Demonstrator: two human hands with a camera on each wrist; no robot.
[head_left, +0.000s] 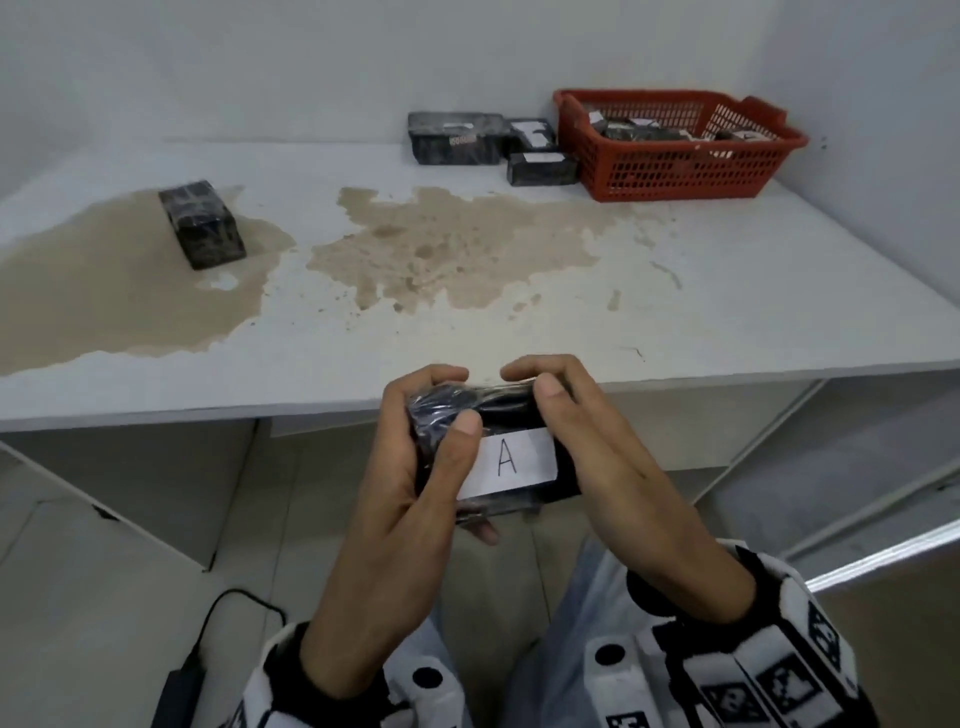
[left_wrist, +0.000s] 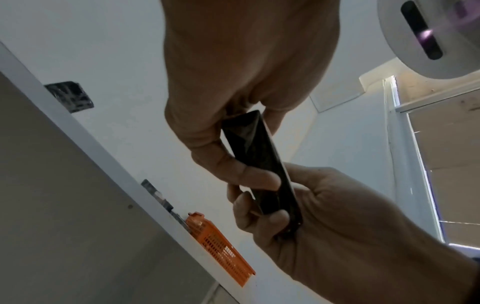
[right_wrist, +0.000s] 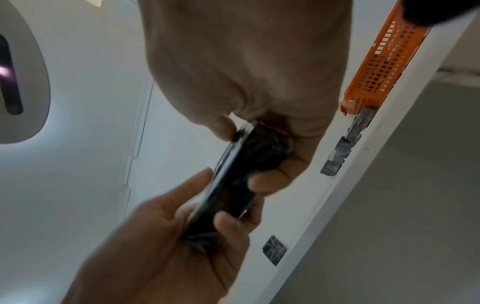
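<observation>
I hold a flat black packet (head_left: 498, 402) wrapped in clear plastic with both hands, in front of the table's near edge. A white label (head_left: 511, 460) marked "A" faces up on it. My left hand (head_left: 452, 410) grips its left end, thumb on top beside the label. My right hand (head_left: 537, 384) grips the right end, thumb and forefinger pinching the far top edge. In the left wrist view the packet (left_wrist: 259, 164) shows edge-on between the left hand (left_wrist: 233, 156) and right hand (left_wrist: 288, 207). In the right wrist view the packet (right_wrist: 239, 174) lies between the right hand (right_wrist: 249, 154) and left hand (right_wrist: 215, 203).
The white table (head_left: 727, 312) bears large brown stains. One black packet (head_left: 202, 223) lies at the left on a stain. Three more packets (head_left: 457, 137) sit at the back beside a red basket (head_left: 675, 166) holding several others. A black charger with its cable (head_left: 182, 680) lies on the floor.
</observation>
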